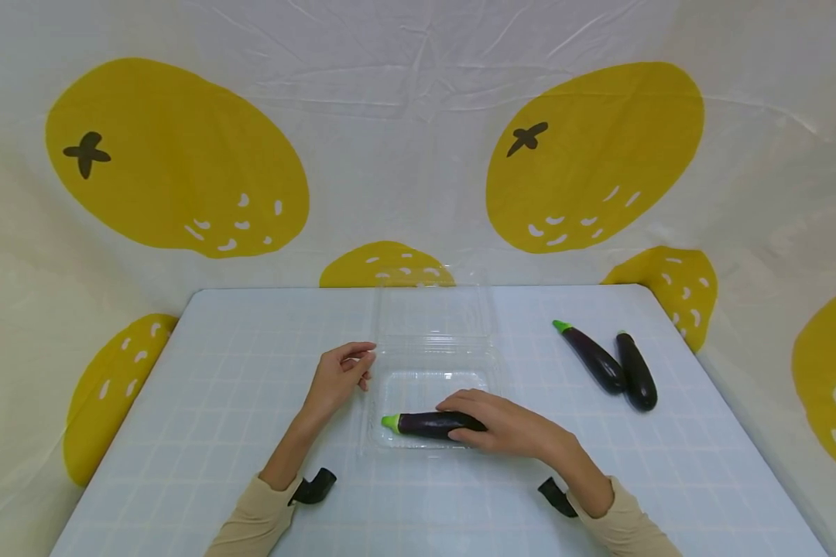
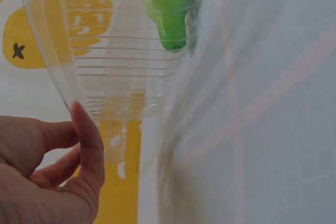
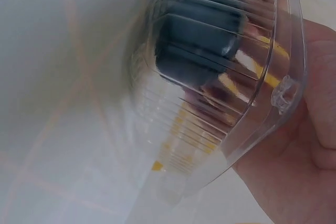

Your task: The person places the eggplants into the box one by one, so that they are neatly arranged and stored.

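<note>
A dark purple eggplant (image 1: 428,424) with a green stem end lies sideways in the front half of a clear plastic clamshell box (image 1: 432,379). My right hand (image 1: 505,424) reaches over the box's right rim and grips the eggplant's thick end between thumb and fingers. In the right wrist view the eggplant (image 3: 197,40) shows through the ribbed wall, part of the right hand (image 3: 299,145) behind it. My left hand (image 1: 341,379) is at the left rim, a fingertip touching the edge in the left wrist view, where the green stem end (image 2: 170,14) shows through the plastic.
The box's clear lid (image 1: 432,313) stands open toward the back of the table. Two more eggplants, one angled (image 1: 592,360) and one beside it (image 1: 637,373), lie at the right on the pale checked tabletop (image 1: 251,325). A fruit-printed cloth (image 1: 390,155) hangs behind.
</note>
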The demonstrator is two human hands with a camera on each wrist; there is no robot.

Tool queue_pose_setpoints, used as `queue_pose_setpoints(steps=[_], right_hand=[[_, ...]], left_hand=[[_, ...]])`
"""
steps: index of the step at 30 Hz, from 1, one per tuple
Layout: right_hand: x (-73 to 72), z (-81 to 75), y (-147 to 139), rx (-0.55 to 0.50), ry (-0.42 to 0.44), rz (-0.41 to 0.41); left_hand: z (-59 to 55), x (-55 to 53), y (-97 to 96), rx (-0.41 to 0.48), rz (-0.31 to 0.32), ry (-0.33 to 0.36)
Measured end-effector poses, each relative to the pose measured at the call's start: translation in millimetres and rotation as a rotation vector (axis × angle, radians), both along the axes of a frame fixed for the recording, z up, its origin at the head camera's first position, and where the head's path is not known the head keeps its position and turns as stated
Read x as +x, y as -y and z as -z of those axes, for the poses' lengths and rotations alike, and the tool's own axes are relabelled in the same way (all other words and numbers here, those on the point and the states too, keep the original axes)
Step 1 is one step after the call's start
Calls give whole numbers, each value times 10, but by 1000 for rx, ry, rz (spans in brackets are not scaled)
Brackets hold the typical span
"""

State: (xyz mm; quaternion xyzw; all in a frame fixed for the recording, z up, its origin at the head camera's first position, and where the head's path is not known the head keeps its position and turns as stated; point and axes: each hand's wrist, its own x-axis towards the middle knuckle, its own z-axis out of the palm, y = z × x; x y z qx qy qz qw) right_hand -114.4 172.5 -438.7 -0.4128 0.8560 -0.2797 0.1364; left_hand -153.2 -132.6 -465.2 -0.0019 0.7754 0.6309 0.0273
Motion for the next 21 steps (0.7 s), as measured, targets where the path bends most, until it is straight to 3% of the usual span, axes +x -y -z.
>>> queue_pose_setpoints(steps=[21], right_hand=[[11,-23,-79,43,15,17]], left_hand=[[1,7,1,-6,-4,7]])
